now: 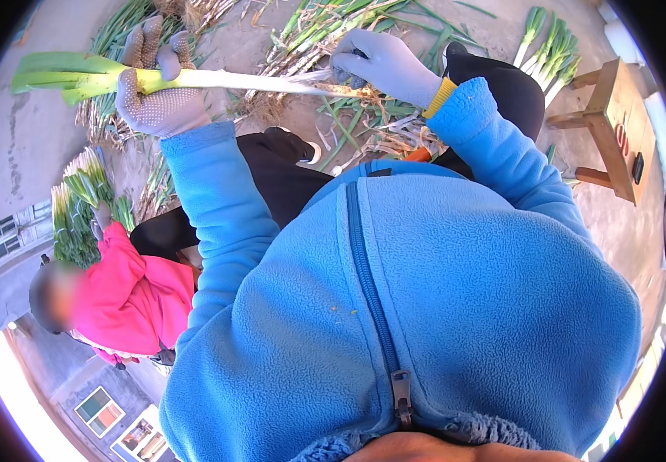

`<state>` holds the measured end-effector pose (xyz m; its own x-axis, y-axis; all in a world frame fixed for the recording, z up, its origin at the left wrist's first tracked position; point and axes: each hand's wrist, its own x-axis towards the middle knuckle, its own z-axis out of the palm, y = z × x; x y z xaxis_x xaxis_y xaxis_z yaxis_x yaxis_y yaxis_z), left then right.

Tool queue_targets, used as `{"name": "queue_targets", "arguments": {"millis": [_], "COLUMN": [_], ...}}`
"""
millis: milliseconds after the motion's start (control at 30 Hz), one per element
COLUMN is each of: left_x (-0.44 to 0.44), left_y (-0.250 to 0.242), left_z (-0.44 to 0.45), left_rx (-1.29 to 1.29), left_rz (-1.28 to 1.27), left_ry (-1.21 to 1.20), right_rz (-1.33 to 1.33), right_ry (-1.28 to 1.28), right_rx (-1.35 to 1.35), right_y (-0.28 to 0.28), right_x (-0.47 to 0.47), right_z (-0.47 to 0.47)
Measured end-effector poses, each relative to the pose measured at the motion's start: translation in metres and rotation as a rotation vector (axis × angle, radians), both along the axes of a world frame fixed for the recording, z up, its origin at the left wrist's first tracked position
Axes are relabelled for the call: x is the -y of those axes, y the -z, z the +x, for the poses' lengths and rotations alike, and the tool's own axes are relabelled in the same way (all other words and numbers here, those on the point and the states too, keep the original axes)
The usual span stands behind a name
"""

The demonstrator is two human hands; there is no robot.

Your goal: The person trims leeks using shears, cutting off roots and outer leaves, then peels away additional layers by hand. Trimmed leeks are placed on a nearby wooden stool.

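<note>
A long green onion (pixel 246 81) lies crosswise in front of me, its green leaves to the left and its root end to the right. My left hand (pixel 160 107), in a dotted work glove, is wrapped around it where the green turns white. At the root end, my right hand (pixel 391 66), gloved with a yellow cuff, pinches a strip of pale outer skin (pixel 311 75) that stands away from the stalk. The right fingertips are partly hidden behind the hand.
Untrimmed green onions (pixel 315 34) and peeled scraps (pixel 399 136) litter the concrete floor. Cleaned onions (pixel 552 52) lie at right by a wooden stool (pixel 610 115) bearing red-handled scissors (pixel 622 138). A co-worker in pink (pixel 136 283) sits at left beside stacked onions (pixel 73 225).
</note>
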<state>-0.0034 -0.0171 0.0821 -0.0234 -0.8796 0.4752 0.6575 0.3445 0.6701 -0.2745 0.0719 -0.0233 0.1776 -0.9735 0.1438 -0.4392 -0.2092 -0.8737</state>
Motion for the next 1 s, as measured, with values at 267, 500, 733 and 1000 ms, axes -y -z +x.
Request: {"name": "queue_targets", "arguments": {"millis": [267,500,733,1000], "left_x": [-0.001,-0.022,-0.049,-0.064], "left_y": [-0.02,-0.03,-0.044,-0.056], "left_z": [0.034,0.049,0.065,0.059], "left_rx": [0.01,0.013,-0.112,-0.038], "left_rz": [-0.012,-0.034,-0.091,-0.174], "left_ry": [-0.162,-0.254,-0.019,-0.08], "right_rz": [-0.21,0.122,0.285,0.447], "right_ry": [-0.008,0.161,0.17,0.146], "right_rx": [-0.629,-0.833,-1.072,-1.037], "right_y": [0.049,0.097,0.141,0.189], "right_x": [-0.02,-0.02,-0.015,-0.024], "right_z": [-0.021,-0.052,-0.077,-0.113]}}
